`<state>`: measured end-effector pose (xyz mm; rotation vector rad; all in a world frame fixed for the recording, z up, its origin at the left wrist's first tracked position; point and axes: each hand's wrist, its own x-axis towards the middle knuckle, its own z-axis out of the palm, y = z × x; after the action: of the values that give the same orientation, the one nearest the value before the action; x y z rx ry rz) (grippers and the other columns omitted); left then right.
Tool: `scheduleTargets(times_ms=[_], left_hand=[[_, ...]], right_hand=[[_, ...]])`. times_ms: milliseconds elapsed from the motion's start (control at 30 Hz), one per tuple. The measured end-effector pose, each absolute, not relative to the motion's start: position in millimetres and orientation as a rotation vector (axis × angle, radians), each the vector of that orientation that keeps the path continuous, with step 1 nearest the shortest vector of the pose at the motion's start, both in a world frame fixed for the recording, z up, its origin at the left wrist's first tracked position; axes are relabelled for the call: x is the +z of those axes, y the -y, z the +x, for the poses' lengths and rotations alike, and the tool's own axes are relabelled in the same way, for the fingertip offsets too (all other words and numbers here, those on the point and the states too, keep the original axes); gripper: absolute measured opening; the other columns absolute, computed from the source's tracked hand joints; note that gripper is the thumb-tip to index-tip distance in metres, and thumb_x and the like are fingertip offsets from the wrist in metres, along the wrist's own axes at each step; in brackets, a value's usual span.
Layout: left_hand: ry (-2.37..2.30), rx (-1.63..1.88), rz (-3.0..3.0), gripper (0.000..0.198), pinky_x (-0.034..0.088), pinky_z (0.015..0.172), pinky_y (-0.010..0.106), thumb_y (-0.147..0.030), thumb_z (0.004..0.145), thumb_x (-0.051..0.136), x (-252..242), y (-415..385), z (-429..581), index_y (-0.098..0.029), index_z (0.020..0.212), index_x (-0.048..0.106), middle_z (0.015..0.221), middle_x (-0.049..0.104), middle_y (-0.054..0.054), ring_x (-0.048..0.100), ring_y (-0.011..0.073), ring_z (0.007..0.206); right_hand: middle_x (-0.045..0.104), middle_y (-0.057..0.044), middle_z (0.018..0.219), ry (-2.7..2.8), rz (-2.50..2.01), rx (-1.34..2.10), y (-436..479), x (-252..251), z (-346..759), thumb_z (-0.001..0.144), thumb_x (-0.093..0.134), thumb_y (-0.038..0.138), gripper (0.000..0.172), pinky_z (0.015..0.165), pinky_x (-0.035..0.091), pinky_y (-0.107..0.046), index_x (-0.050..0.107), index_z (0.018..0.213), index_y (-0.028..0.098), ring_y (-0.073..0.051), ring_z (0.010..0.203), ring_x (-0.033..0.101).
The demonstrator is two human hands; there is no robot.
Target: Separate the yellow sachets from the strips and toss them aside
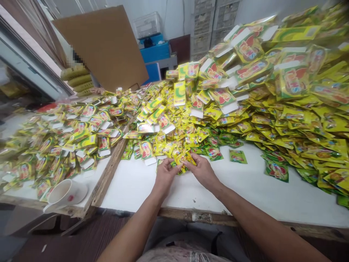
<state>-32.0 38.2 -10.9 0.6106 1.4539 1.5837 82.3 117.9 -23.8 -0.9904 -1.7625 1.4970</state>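
Observation:
Between my two hands, just above the white tabletop (131, 185), is a small yellow packet (183, 158). My left hand (167, 173) pinches its left side and my right hand (202, 170) pinches its right side. More packets, yellow and green, lie right behind and under my fingers, partly hidden by them. A small open carton (147, 151) printed with fruit lies left of my left hand. To the right of my right hand a green packet (238, 156) lies flat, and another green packet (276, 171) lies farther right.
A large heap of yellow packets (300, 123) covers the right side, with open cartons (248, 47) on top. Left of a wooden strip (109, 173) many filled-looking cartons (79, 136) are piled. A white mug (67, 193) stands at the front left. Behind stands a cardboard sheet (103, 47).

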Motion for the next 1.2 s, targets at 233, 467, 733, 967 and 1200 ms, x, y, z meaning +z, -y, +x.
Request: scheduleTargets(times_ms=[233, 467, 733, 967, 1200], left_hand=[[-1.439, 1.500, 0.599, 0.040, 0.039, 0.054, 0.020, -0.031, 0.054, 0.082, -22, -37, -53, -0.016, 0.083, 0.060, 0.054, 0.055, -0.006, 0.051, 0.0081, 0.051], [-1.304, 1.428, 0.566, 0.036, 0.042, 0.058, 0.020, -0.035, 0.057, 0.078, -11, -30, -53, -0.015, 0.083, 0.061, 0.058, 0.056, -0.005, 0.053, 0.0088, 0.056], [-1.442, 1.496, 0.579, 0.044, 0.036, 0.049, 0.020, -0.039, 0.049, 0.083, -15, -32, -48, -0.017, 0.072, 0.053, 0.050, 0.051, -0.007, 0.047, 0.0072, 0.044], [-1.514, 1.291, 0.869, 0.042, 0.042, 0.050, 0.023, -0.043, 0.064, 0.073, -9, -38, -70, -0.017, 0.091, 0.055, 0.063, 0.060, -0.001, 0.054, 0.0108, 0.049], [-2.183, 0.125, 2.072, 0.059, 0.018, 0.108, 0.054, 0.000, 0.064, 0.060, 37, -58, -172, -0.026, 0.117, 0.057, 0.148, 0.032, 0.009, 0.018, 0.0333, 0.138]], right_hand=[[0.062, -0.002, 0.091, 1.617, -0.830, 1.670, -129, -12, 91, 0.071, 0.064, 0.044, 0.035, 0.079, 0.047, -0.032, 0.056, 0.095, 0.021, -0.018, 0.085, 0.058], [0.061, 0.000, 0.092, 1.947, -0.801, 1.652, -122, -14, 91, 0.071, 0.062, 0.033, 0.032, 0.057, 0.045, -0.026, 0.053, 0.100, 0.022, -0.010, 0.061, 0.052], [0.063, -0.004, 0.092, 1.720, -0.886, 1.784, -119, -23, 86, 0.066, 0.068, 0.041, 0.051, 0.069, 0.051, -0.030, 0.049, 0.109, 0.021, -0.016, 0.079, 0.061], [0.069, -0.005, 0.083, 1.646, -0.894, 2.033, -122, -19, 85, 0.060, 0.073, 0.048, 0.048, 0.061, 0.058, -0.035, 0.063, 0.095, 0.017, -0.021, 0.076, 0.065], [0.063, 0.000, 0.068, 1.715, -1.038, 1.688, -129, -19, 86, 0.064, 0.069, 0.045, 0.040, 0.054, 0.056, -0.032, 0.064, 0.095, 0.020, -0.018, 0.062, 0.061]])
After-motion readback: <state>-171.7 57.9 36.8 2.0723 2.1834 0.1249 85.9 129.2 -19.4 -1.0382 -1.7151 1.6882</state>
